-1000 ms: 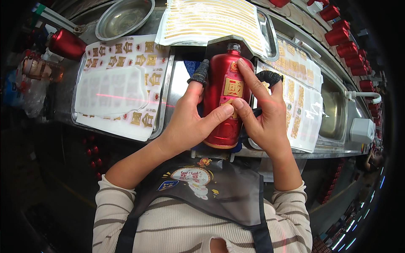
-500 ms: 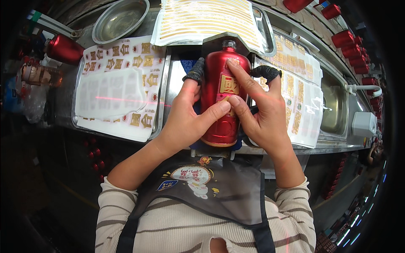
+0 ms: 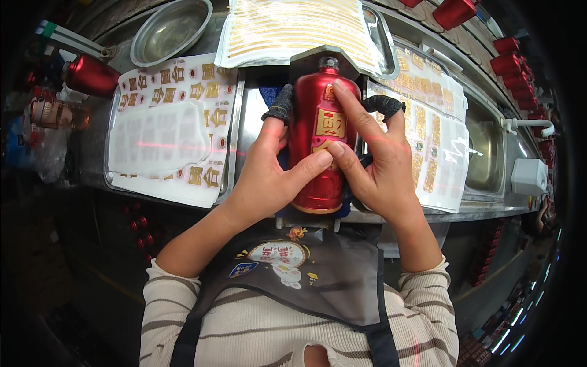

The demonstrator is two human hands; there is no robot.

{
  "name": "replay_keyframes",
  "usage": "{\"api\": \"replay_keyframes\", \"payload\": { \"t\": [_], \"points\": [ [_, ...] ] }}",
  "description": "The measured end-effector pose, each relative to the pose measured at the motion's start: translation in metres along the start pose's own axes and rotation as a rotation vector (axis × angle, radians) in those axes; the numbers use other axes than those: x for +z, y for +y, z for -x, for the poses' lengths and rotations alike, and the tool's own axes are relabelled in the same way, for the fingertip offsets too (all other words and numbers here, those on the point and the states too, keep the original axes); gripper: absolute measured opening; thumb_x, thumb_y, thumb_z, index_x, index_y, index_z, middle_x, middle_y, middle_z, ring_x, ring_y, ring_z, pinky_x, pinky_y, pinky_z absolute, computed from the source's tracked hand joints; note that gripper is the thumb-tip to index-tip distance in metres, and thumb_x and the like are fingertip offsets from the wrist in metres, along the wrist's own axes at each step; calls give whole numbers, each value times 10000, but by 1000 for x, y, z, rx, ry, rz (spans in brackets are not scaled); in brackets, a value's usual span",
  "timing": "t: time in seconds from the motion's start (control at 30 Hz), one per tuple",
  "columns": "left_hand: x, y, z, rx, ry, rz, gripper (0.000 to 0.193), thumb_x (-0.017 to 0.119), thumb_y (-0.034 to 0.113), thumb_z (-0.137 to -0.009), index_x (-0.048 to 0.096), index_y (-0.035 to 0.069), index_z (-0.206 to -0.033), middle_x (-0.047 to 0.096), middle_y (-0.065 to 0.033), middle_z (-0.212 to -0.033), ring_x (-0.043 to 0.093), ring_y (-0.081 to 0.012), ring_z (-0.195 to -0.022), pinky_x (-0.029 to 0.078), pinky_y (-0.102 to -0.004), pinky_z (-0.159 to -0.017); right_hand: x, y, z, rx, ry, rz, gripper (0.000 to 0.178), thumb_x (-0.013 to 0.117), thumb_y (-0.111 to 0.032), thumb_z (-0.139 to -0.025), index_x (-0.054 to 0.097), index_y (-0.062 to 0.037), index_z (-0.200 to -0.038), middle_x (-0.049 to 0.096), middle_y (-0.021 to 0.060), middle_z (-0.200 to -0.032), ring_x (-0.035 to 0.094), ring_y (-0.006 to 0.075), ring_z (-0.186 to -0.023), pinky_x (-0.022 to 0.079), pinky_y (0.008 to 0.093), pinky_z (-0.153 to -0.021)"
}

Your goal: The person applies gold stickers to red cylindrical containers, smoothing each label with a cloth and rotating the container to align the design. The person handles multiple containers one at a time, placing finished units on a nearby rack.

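Observation:
A glossy red bottle (image 3: 312,180) with a dark threaded neck lies tilted in a dark angled holder (image 3: 342,59) before me, neck away. Its front carries a gold square-character label (image 3: 331,123), with a second gold and pink piece below it, partly under my thumbs. My left hand (image 3: 263,168) is closed along the bottle's left side, its thumb pressing the lower label. From the right, my right hand (image 3: 384,160) grips it, thumb beside the other thumb and index finger laid near the small round emblem at the shoulder. Black ribbed covers sit on a finger of each hand.
Left of the bottle is a tray (image 3: 227,177) of gold-character sticker sheets. More sticker sheets (image 3: 449,174) lie right, beside a sink (image 3: 489,162). Gold-striped sheets (image 3: 293,30) and a metal bowl (image 3: 171,33) are at the back. Red bottles (image 3: 455,13) stand far right.
My right index finger has shifted slightly, and more of the small emblem shows. My thumbs stay on the lower label. The red bottles at the far upper right have changed position along the slatted surface.

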State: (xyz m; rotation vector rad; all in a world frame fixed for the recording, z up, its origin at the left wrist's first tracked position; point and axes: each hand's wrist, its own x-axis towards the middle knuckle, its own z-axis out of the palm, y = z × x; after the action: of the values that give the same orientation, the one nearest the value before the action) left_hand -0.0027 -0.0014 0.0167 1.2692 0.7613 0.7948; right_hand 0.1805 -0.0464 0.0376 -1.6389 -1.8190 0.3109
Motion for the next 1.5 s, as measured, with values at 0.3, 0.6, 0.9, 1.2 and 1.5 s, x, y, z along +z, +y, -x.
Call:
{"api": "replay_keyframes", "payload": {
  "t": [0.3, 0.6, 0.9, 1.2, 1.5],
  "points": [
    [0, 2, -24, 19, 91, 112, 574, 715, 200, -918, 425, -57, -1341, 575, -202, -1297, 577, -220, -1199, 442, -346, -1037, 5, 5, -4, 395, 63, -507, 546, 754, -266, -849, 555, -73, -1320, 563, 120, -1098, 504, 116, -729, 447, 239, -627],
    [1, 0, -25, -24, 119, 133, 535, 705, 185, -928, 441, -68, -1319, 595, -200, -1264, 595, -203, -1162, 472, -327, -997, 10, 7, -6, 334, 70, -446, 503, 718, -144, -882, 514, -42, -1331, 547, 67, -1229, 560, 1, -673, 431, 147, -593],
    [3, 6, -48, -26, 165, 138, 540, 719, 195, -926, 453, -97, -1294, 600, -215, -1245, 605, -178, -1121, 489, -303, -969, 14, 13, -29, 483, 68, -608, 356, 706, -131, -898, 548, -40, -1205, 644, 64, -1047, 657, 63, -750, 508, 180, -661],
    [6, 7, -47, -24, 197, 168, 444, 691, 158, -941, 491, -72, -1264, 632, -174, -1196, 619, -156, -1085, 504, -282, -931, 19, 10, -30, 535, 98, -699, 396, 769, -247, -857, 590, -35, -1139, 532, 132, -1097, 604, 167, -934, 531, 271, -750],
    [9, 8, -52, -12, 203, 203, 315, 706, 144, -931, 534, -42, -1119, 671, -136, -1102, 647, -126, -987, 528, -260, -851, 16, 16, -34, 566, 47, -867, 357, 748, -220, -871, 582, -24, -1119, 544, 117, -1122, 626, 132, -875, 533, 238, -710]
  ]
}}
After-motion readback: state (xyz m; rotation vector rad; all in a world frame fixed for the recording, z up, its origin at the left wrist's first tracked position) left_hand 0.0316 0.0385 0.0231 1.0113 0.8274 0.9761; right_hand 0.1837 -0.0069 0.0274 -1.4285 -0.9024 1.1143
